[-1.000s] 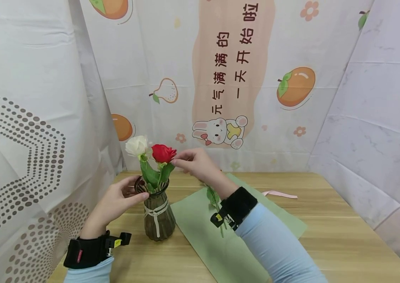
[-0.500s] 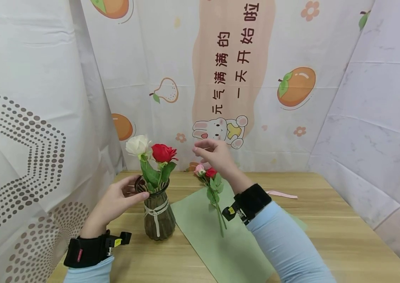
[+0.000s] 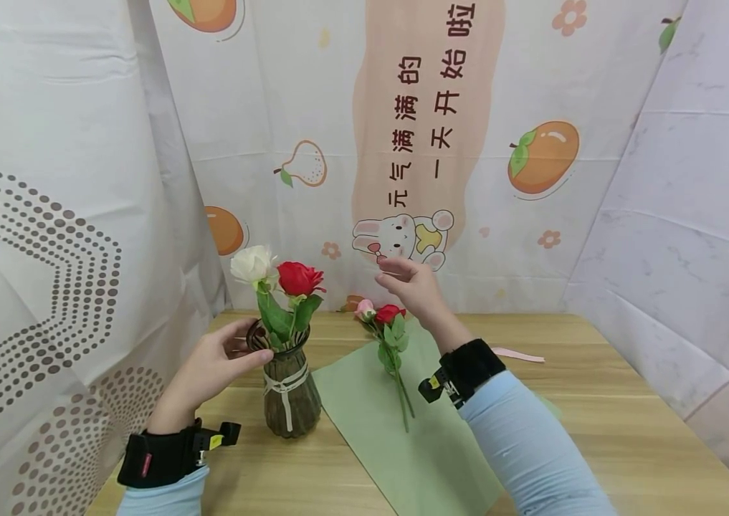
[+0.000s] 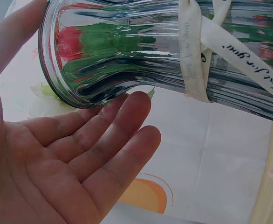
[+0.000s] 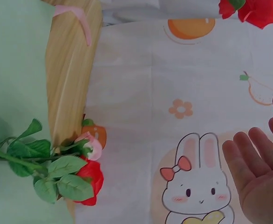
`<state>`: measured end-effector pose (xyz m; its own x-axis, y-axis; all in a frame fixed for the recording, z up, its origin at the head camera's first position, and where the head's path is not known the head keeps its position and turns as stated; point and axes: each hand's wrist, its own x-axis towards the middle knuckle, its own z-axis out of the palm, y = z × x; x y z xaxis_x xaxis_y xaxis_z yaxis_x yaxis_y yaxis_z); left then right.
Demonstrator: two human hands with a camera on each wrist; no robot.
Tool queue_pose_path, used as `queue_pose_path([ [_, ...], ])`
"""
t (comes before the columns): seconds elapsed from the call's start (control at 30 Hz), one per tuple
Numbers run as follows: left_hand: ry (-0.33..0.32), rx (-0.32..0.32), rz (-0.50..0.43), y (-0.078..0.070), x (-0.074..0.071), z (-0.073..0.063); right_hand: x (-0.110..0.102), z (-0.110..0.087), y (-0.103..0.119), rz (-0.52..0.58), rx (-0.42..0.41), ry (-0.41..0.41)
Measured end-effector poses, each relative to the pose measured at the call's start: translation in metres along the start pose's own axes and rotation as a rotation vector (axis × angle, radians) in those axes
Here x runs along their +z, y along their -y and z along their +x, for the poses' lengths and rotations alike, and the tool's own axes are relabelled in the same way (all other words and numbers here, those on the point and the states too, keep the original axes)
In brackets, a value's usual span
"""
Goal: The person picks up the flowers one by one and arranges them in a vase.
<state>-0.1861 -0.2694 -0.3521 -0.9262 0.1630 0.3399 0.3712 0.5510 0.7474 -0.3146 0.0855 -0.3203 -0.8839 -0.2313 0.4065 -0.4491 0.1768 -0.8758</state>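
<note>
My left hand [image 3: 209, 369] holds the rim of a ribbed smoky glass vase [image 3: 302, 412], its thumb on the near side and its fingers behind. A pale ribbon [image 4: 192, 51] with printed letters is tied round the vase's middle. Upright in the vase stand a white rose [image 3: 253, 264] and a red rose [image 3: 299, 278] with green leaves. My right hand [image 3: 417, 290] hovers to the right of them with nothing in it, fingers loosely bent. Below it, another red rose [image 3: 390, 314] and a pink rose [image 3: 365, 309] lie with their stems on green paper.
The sheet of green paper [image 3: 441, 459] covers the middle of the wooden table [image 3: 622, 430]. A pink ribbon strip [image 3: 519, 355] lies right of it. Behind the table hangs a printed curtain [image 3: 312, 79], and more curtains close off both sides.
My right hand has let go at the red rose in the vase and moved away to the right, uncovering the roses on the paper. The left hand has stayed at the rim.
</note>
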Motion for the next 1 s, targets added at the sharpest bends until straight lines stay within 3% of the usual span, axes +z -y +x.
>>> queue_pose_path([
  [0.63,0.003,0.001,-0.007,0.000,0.000,0.000,-0.009,-0.006,-0.058,-0.158,0.212,-0.058],
  [1.0,0.000,0.002,-0.001,0.002,0.000,0.000,-0.005,-0.016,-0.085,-0.264,0.323,-0.031],
])
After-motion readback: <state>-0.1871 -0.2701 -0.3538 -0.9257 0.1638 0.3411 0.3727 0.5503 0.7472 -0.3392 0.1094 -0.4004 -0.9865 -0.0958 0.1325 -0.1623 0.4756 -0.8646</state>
